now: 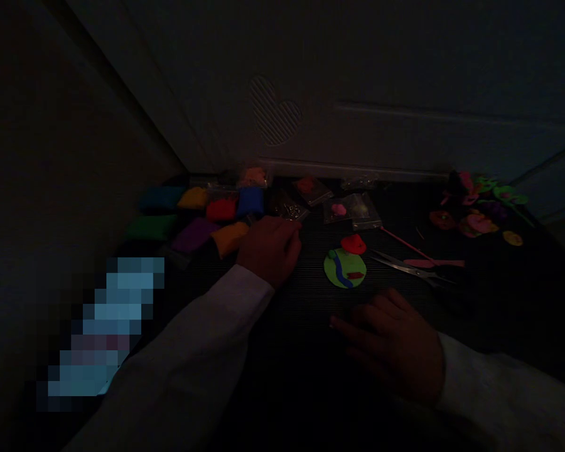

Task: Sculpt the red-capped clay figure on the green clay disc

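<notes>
The scene is very dark. My left hand reaches forward over the dark mat, its fingers curled near small clear plastic bags and an orange clay packet; what the fingers hold, if anything, is hidden. My right hand lies flat on the mat with fingers stretched out, holding nothing. Between the hands sits a green clay disc with a blue strip and a red piece on it, and a red clay lump touches its far edge.
Coloured clay packets lie in a heap at the left. Scissors with pink handles rest right of the disc. Finished clay shapes are at the far right. A white door with a heart cut-out stands behind.
</notes>
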The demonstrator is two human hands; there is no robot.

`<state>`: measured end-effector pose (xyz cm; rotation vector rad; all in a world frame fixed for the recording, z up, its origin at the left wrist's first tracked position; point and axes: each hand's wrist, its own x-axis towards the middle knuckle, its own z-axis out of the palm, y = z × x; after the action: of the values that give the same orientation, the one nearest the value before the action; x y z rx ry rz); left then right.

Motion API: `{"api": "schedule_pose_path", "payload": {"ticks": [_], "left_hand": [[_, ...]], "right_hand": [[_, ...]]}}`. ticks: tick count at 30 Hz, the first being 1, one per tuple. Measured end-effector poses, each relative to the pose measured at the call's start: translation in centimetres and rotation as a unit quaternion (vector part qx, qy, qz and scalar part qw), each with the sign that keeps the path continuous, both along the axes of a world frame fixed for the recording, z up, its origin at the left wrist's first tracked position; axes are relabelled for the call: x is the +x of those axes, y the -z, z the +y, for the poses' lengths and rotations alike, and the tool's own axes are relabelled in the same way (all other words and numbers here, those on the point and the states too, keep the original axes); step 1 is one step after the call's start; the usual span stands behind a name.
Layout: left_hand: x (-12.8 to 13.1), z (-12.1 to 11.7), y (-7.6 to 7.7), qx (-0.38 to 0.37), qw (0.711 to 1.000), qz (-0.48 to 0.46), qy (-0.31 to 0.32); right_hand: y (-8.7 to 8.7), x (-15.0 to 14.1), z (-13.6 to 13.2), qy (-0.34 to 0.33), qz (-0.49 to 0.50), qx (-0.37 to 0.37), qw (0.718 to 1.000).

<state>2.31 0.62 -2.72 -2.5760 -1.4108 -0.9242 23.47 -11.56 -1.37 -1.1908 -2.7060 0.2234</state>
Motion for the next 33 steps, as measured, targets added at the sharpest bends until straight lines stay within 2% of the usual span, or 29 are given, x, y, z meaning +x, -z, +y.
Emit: {"api": "schedule_pose_path", "payload": {"ticks": [3,7,11,15,18,22,25,33], "left_hand": [[0.01,0.05,0.04,-0.004,1.000,0.000,0.002],[0.02,0.09,0.04,-0.004,1.000,0.001,0.003],[0.03,0.10,0.04,0.002,1.000,0.001,0.000],[-0.02,0.12,0.13,0.005,1.000,0.004,0.000],[-0.05,0.13,0.21,0.010,1.000,0.004,0.001],[-0.04,0.17,0.25,0.025,1.000,0.000,0.003],[0.00,0.22,0.28,0.034,0.999,-0.002,0.005],[0.02,0.24,0.37,0.039,0.999,-0.001,0.001]], "right_hand": [[0.09,0.02,-0.37,-0.021,0.010,0.001,1.000],[0.18,0.00,-0.50,0.000,0.002,-0.014,1.000],[0.21,-0.01,-0.45,-0.028,0.002,-0.018,0.999],[0.19,-0.08,-0.44,0.002,-0.015,-0.018,1.000],[0.14,-0.16,-0.49,-0.019,-0.015,-0.017,1.000],[0.07,-0.25,-0.50,-0.002,-0.022,-0.030,0.999],[0.12,-0.28,-0.49,-0.018,-0.022,-0.040,0.999],[0.20,0.50,0.00,0.022,0.083,-0.071,0.994]]}}
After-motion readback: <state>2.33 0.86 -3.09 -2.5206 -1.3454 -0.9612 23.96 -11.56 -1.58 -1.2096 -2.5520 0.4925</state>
